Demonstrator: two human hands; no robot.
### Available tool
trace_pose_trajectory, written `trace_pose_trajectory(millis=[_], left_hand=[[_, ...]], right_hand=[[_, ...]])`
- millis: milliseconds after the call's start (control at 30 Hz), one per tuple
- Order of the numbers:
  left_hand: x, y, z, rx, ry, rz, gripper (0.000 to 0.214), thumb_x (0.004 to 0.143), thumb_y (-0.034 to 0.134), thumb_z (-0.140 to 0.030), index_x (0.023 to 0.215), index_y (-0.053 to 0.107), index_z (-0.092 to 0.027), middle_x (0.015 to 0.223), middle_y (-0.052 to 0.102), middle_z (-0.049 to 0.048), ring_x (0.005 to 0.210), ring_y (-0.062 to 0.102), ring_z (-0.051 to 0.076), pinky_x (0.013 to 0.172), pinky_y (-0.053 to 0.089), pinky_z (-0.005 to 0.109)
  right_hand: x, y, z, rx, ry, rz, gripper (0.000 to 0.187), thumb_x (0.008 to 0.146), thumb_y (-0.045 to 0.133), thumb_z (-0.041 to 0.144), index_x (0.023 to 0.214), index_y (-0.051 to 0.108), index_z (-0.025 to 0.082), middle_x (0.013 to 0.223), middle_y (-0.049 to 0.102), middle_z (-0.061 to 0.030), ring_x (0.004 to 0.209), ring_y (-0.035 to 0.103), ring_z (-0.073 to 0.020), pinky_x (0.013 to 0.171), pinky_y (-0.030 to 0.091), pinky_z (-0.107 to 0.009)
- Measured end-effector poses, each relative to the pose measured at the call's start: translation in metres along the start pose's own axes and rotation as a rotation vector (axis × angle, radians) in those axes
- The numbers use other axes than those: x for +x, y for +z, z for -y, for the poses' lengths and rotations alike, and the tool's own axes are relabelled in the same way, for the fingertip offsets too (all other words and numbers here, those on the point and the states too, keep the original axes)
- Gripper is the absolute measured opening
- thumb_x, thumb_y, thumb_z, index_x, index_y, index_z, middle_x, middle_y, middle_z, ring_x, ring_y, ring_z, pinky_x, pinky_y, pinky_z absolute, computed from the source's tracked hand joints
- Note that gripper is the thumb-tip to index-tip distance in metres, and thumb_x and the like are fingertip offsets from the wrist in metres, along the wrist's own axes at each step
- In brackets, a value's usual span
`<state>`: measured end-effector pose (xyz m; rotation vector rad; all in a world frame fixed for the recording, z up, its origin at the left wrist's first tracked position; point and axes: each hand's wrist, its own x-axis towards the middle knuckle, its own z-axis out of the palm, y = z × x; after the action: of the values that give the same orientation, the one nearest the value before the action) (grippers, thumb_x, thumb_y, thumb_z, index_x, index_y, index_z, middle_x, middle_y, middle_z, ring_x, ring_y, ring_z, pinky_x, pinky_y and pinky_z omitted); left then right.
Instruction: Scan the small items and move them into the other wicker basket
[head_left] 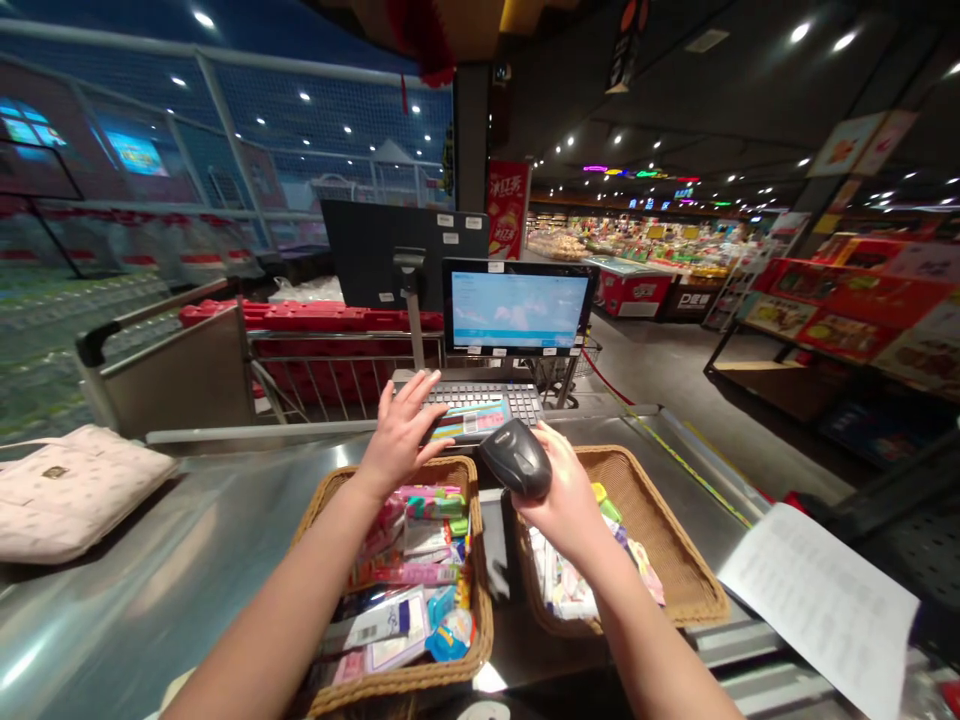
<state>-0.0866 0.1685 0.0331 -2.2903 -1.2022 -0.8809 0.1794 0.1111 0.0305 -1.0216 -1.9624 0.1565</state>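
Note:
My left hand (401, 435) is over the left part of the black-and-white keyboard (525, 400). Its thumb and index finger are at the left end of a flat, colourful packet (491, 414) with a barcode, gripping it; the other fingers stretch out. My right hand (564, 490) is closed around a black handheld barcode scanner (516, 458), whose head is close to the packet's right end. Below my left wrist stands a wicker basket (484, 600) full of small packaged goods. Under my right forearm, a second wicker basket (660, 510) holds several small items.
A monitor (517, 308) with a lit screen stands behind the keyboard, beside a second screen's dark back (375, 250). On the metal counter (232, 530), a pale handbag (79, 490) lies at left. A printed sheet (825, 600) is at right.

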Motion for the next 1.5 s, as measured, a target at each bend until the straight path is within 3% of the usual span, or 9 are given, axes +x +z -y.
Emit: trace_pose_trajectory(millis=[233,533,700,867,1033,1133,1267,1500], left_hand=[[-0.008,0.002,0.014,0.022,-0.037,-0.007,0.035,0.090,0.062,-0.044,0.115,0.064,-0.020,0.156,0.037,0.0170,0.147,0.030,0.033,0.120,0.016,0.060],[-0.016,0.002,0.015,-0.001,-0.082,0.021,0.035,0.088,0.065,-0.042,0.115,0.064,-0.021,0.157,0.037,0.0163,0.147,0.030,0.033,0.120,0.013,0.060],[-0.035,0.017,0.011,-0.047,-0.123,0.155,0.031,0.088,0.065,-0.040,0.112,0.065,-0.021,0.157,0.037,0.0151,0.147,0.031,0.033,0.119,0.011,0.063],[-0.077,0.034,0.016,-0.101,-0.203,0.326,0.028,0.087,0.065,-0.036,0.111,0.065,-0.022,0.158,0.036,0.0139,0.148,0.029,0.034,0.118,0.014,0.066],[-0.116,0.036,0.022,-0.144,-0.275,0.500,0.027,0.084,0.067,-0.034,0.109,0.068,-0.023,0.156,0.040,0.0127,0.147,0.029,0.035,0.117,0.016,0.066],[-0.127,0.034,0.021,-0.133,-0.306,0.614,0.030,0.078,0.072,-0.031,0.107,0.070,-0.023,0.155,0.041,0.0140,0.148,0.027,0.037,0.116,0.015,0.068],[-0.114,0.035,0.007,-0.132,-0.274,0.644,0.043,0.076,0.075,-0.031,0.117,0.068,-0.022,0.159,0.031,0.0188,0.149,0.024,0.038,0.116,0.017,0.067],[-0.042,0.064,-0.053,-0.333,0.014,0.517,0.041,0.082,0.071,-0.035,0.120,0.064,-0.021,0.157,0.037,0.0171,0.148,0.027,0.035,0.116,0.018,0.067]], right_hand=[[0.007,0.019,0.002,0.007,0.007,0.070,0.043,0.066,0.063,0.016,0.109,0.066,0.019,0.118,0.065,-0.0119,0.130,0.049,-0.0370,0.114,0.035,-0.056],[0.007,0.024,0.002,0.020,0.027,0.095,0.044,0.066,0.063,0.016,0.110,0.067,0.021,0.116,0.067,-0.0096,0.131,0.050,-0.0362,0.113,0.036,-0.055],[0.008,0.025,-0.009,0.018,0.094,0.067,0.043,0.065,0.065,0.018,0.108,0.066,0.018,0.115,0.067,-0.0109,0.127,0.053,-0.0355,0.111,0.039,-0.051],[0.004,0.031,-0.019,0.017,0.153,0.078,0.038,0.066,0.065,0.018,0.104,0.067,0.017,0.110,0.068,-0.0115,0.117,0.060,-0.0332,0.107,0.044,-0.050],[-0.004,0.036,-0.019,0.023,0.218,0.084,0.039,0.065,0.065,0.018,0.104,0.067,0.019,0.110,0.068,-0.0103,0.117,0.060,-0.0321,0.104,0.047,-0.047],[-0.008,0.031,-0.018,0.025,0.261,0.076,0.041,0.065,0.063,0.019,0.107,0.066,0.018,0.112,0.069,-0.0111,0.113,0.062,-0.0308,0.101,0.049,-0.045],[-0.011,0.013,-0.018,0.001,0.329,0.026,0.046,0.066,0.063,0.019,0.112,0.064,0.018,0.114,0.069,-0.0101,0.109,0.064,-0.0278,0.097,0.051,-0.041],[-0.027,-0.049,-0.028,-0.160,0.462,-0.161,0.040,0.070,0.066,0.029,0.108,0.067,0.017,0.115,0.068,-0.0135,0.110,0.064,-0.0326,0.098,0.050,-0.049]])
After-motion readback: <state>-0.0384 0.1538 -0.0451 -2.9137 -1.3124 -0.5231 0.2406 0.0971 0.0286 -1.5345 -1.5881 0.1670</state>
